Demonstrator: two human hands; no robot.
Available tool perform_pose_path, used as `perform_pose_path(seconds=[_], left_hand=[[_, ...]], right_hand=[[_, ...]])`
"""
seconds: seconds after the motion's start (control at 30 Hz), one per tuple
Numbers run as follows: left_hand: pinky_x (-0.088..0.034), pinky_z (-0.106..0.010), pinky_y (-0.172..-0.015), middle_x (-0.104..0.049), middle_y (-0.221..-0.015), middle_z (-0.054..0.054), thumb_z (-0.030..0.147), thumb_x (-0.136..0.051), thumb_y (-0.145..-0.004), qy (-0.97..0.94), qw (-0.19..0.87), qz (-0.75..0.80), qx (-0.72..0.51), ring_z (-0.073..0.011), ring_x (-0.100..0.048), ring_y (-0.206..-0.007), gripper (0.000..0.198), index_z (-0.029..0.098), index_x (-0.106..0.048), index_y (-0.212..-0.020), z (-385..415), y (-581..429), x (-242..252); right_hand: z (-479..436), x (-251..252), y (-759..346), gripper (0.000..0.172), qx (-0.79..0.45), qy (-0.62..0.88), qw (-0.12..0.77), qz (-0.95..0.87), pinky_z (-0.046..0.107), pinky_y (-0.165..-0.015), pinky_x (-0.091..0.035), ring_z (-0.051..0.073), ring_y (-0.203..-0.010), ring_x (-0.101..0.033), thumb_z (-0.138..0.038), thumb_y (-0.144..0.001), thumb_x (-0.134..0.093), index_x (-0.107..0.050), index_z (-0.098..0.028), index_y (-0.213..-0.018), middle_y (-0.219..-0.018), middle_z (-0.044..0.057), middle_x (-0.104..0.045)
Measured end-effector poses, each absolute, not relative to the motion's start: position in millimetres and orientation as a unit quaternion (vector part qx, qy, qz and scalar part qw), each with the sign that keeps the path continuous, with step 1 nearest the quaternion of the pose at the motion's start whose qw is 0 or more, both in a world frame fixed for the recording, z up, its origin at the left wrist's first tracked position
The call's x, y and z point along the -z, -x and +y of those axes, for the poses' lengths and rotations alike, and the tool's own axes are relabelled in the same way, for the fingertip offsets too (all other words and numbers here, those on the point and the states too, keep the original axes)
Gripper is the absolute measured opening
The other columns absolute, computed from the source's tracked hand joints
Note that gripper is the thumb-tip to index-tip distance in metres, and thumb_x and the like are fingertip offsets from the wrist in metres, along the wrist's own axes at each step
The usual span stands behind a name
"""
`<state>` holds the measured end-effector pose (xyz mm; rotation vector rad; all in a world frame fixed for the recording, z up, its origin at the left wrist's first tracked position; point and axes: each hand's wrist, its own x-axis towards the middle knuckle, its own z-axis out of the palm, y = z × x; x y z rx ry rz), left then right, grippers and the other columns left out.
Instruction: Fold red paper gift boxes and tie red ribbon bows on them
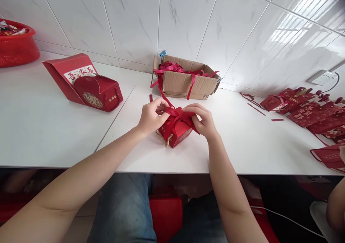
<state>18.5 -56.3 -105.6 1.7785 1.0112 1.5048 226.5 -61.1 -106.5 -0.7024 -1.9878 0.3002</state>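
Observation:
A small red gift box (180,138) with a gold cord handle stands on the white table in front of me. Dark red ribbon (177,118) is tied in a bow across its top. My left hand (154,116) pinches the bow's left loop between thumb and fingers. On the other side, my right hand (202,119) has its fingers closed round the right part of the bow. The fingertips of both hands partly cover the ribbon, and the back of the box is hidden beneath it.
Behind the gift box sits a cardboard box (185,85) holding red ribbon. Two larger red boxes (99,92) stand to the left, near a red basket (20,49). At the right are several red gift boxes (304,108), ribbon scraps (256,108) and part of another person's arm (335,207).

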Motion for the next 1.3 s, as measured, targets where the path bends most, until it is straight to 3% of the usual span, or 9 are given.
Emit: perform_pose_path(seconds=[0.17,0.67,1.3], left_hand=[[-0.054,-0.021,-0.059,-0.064,-0.069,0.000,0.018,-0.068,-0.069,-0.667,0.285,0.383,-0.571,-0.0116,-0.063,-0.062,0.013,0.017,-0.056,-0.073,-55.5,-18.4,105.5],[-0.043,-0.019,-0.050,-0.058,-0.059,0.003,0.017,-0.064,-0.073,-0.683,0.224,0.400,-0.568,-0.0079,-0.050,-0.053,0.015,0.016,-0.054,-0.062,-52.6,-20.4,112.6],[-0.045,-0.020,-0.052,-0.057,-0.061,0.002,0.015,-0.064,-0.071,-0.685,0.262,0.382,-0.562,-0.0081,-0.051,-0.055,0.014,0.016,-0.053,-0.063,-49.9,-17.9,113.0]], right_hand=[[-63.8,104.6,-224.8,0.049,-0.095,0.257,0.464,-0.842,0.034,-0.077,-0.056,0.017,-0.090,-0.064,0.001,-0.078,-0.036,-0.072,-0.026,-0.096,-0.097,0.006,-0.066],[-63.4,108.0,-225.4,0.049,-0.058,0.267,0.420,-0.865,0.036,-0.074,-0.054,0.018,-0.084,-0.058,0.002,-0.083,-0.038,-0.074,-0.028,-0.098,-0.088,0.005,-0.064],[-62.9,108.7,-227.2,0.050,-0.117,0.276,0.422,-0.856,0.034,-0.074,-0.055,0.016,-0.084,-0.060,0.004,-0.078,-0.038,-0.074,-0.026,-0.095,-0.090,0.005,-0.064]])
